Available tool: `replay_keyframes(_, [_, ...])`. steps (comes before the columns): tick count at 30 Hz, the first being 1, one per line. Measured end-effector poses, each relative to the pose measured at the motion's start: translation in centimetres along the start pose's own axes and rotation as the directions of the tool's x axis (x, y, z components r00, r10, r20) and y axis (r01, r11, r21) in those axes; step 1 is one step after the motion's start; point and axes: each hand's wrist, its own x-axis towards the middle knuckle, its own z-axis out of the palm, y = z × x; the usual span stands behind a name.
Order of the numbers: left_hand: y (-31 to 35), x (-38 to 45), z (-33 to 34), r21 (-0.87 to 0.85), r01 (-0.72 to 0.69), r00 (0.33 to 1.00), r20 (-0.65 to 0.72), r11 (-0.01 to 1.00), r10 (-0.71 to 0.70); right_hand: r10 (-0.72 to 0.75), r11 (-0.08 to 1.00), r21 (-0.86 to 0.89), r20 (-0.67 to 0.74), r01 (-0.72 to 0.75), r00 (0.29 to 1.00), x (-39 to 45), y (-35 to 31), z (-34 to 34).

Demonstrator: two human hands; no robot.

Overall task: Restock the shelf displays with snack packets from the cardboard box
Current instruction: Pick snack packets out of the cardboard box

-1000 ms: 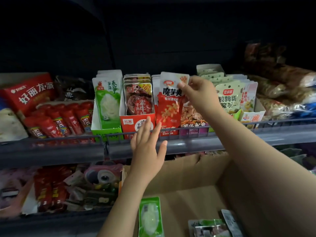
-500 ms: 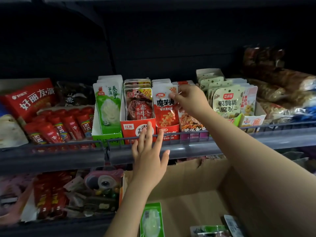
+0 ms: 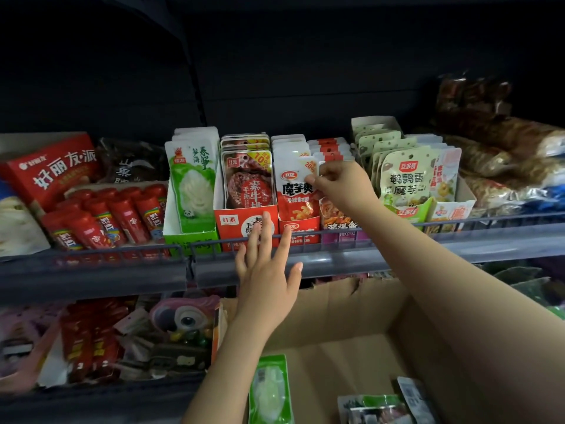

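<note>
My right hand (image 3: 337, 183) pinches the red-and-white konjac snack packet (image 3: 297, 186), seated in its red display tray at twelve o'clock, left hand (image 3: 266, 264) spread open at the shelf rail (image 3: 428, 224); several packets remain in the brown cardboard box (image 3: 351, 325) at six.

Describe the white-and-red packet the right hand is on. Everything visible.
The front packet is a flat, glossy pouch, white on top and red below, with dark printed characters and a picture of orange strips. It stands upright at the front of a row of like packets in a red display carton on the upper shelf. The right hand pinches its top right corner. The left hand does not touch it.
</note>
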Motion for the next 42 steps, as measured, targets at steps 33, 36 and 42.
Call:
replay_keyframes(33, [3.9, -9.9, 15.0, -0.191, 0.381, 0.486, 0.873, 0.905, -0.021, 0.516, 0.809, -0.587, 0.723, 0.015, 0.459, -20.0, 22.5, 2.8])
replay_keyframes(36, [3.9, -10.5, 16.1, -0.202, 0.486, 0.483, 0.873, 0.85, -0.069, 0.528, 0.791, -0.61, 0.715, 0.041, 0.458, -20.3, 23.0, 3.3])
replay_keyframes(42, [4.0, -10.6, 16.4, -0.264, 0.661, 0.476, 0.871, 0.702, -0.121, 0.517, 0.808, -0.59, 0.711, 0.003, 0.476, -19.8, 22.7, 3.2])
